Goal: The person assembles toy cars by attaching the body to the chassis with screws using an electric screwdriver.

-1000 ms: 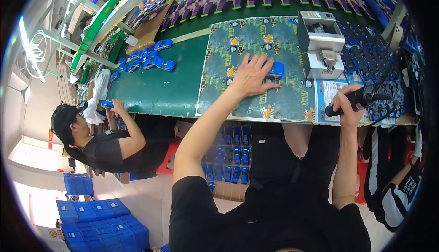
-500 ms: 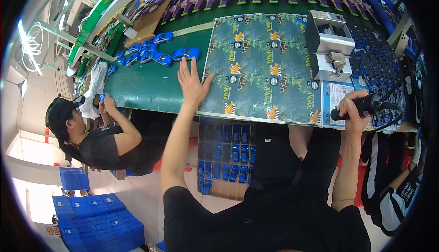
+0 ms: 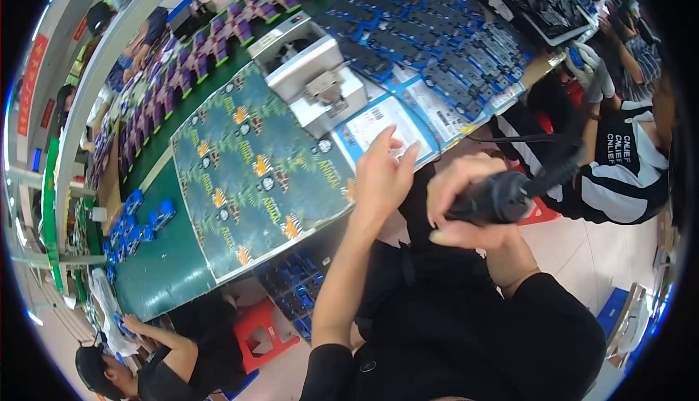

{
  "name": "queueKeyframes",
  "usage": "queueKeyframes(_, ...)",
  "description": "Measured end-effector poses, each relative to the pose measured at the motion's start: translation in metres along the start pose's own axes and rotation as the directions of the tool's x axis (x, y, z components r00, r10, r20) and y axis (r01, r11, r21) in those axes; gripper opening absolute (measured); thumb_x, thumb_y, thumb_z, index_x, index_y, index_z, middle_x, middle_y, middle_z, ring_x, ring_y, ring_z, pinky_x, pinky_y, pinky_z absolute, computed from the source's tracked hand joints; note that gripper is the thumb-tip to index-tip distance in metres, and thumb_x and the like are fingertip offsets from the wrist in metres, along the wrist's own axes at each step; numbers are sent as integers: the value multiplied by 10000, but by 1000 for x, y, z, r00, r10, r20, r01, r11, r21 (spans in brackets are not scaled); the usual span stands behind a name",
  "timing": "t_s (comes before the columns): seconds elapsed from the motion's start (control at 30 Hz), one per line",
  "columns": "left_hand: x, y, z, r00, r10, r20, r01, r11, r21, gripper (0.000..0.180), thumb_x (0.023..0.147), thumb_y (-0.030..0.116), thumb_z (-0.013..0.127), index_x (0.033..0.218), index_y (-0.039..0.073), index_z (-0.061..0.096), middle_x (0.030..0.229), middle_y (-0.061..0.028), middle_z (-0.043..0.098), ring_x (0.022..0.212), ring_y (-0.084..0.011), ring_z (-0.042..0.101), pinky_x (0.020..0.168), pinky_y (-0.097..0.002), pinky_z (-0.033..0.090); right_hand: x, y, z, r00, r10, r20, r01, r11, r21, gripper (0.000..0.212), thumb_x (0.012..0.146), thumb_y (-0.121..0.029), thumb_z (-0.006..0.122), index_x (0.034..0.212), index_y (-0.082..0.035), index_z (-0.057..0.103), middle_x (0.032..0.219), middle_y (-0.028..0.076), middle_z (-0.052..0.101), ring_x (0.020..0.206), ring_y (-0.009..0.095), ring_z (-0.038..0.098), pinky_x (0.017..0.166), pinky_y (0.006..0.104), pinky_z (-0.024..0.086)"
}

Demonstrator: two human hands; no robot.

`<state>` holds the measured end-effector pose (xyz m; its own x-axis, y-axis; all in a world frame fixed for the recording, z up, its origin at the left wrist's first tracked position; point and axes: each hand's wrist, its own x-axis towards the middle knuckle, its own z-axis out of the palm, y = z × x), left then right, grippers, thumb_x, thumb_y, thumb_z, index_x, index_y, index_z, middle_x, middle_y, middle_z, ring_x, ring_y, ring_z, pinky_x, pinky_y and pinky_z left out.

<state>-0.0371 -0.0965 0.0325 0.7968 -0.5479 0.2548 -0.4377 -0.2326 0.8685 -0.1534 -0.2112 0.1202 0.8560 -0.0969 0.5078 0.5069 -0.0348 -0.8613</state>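
Note:
My right hand (image 3: 453,186) is wrapped round a black corded electric screwdriver (image 3: 491,201), held in front of my body off the table's near edge. Its cord trails away to the right. My left hand (image 3: 386,175) is empty, thumb apart from the fingers, over the table edge beside a blue-and-white printed sheet (image 3: 368,124). Beyond the sheet stands a silver metal screw feeder (image 3: 320,99). Black-and-blue toy car undersides (image 3: 459,51) lie in rows to its right. Several blue toy cars (image 3: 162,214) are grouped at the left on the green surface.
A dark animal-patterned sheet (image 3: 244,171) covers the table's middle. Purple toy parts (image 3: 204,59) line the far side. Co-workers sit at left (image 3: 178,364) and right (image 3: 619,157). A box of blue cars (image 3: 291,284) and a red stool (image 3: 258,335) are below.
The view has swung to the right. My left hand has left the blue cars and come over near the printed sheet. My right hand has drawn the screwdriver back toward my body.

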Motion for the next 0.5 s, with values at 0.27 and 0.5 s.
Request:
queueKeyframes(0.27,112,28,88,983,-185,2,171,910,378,707,763,585,740,1008,-70,632,785,-195,707,790,-340,705,697,-420,534,-24,-25,-50,954,191,-231,-123,953,278,295,682,-22,813,840,1,566,666,86,623,566,118,584,537,238,449)
queueKeyframes(0.5,67,14,77,984,-174,-22,127,791,-599,435,816,229,810,1078,-8,555,995,-56,676,827,-138,647,720,-289,533,-21,-17,-58,962,113,-250,-66,979,191,328,735,-127,792,851,23,525,624,97,567,488,166,554,500,295,505)
